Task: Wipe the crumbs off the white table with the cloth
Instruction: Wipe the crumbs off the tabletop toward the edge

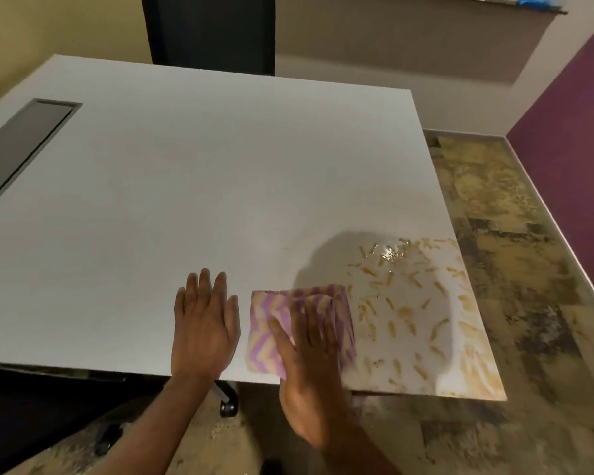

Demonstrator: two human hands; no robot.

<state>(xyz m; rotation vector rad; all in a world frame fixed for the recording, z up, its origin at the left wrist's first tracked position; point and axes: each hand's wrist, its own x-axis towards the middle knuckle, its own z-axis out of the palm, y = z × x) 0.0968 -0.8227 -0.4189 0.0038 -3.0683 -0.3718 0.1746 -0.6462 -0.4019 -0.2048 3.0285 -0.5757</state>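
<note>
A folded cloth (271, 323) with purple and cream zigzags lies flat near the front edge of the white table (192, 173). My right hand (309, 365) presses down on the cloth with fingers spread over it. My left hand (203, 323) rests flat on the bare tabletop just left of the cloth, fingers apart, holding nothing. Yellowish crumbs (412, 303) and a wet smear are scattered over the table's front right corner, right of the cloth.
A grey recessed cable hatch (21, 145) is set in the table at the far left. A dark chair back (210, 29) stands behind the far edge. Patterned floor (515, 255) and a purple wall lie to the right. A caster wheel (227, 407) shows under the front edge.
</note>
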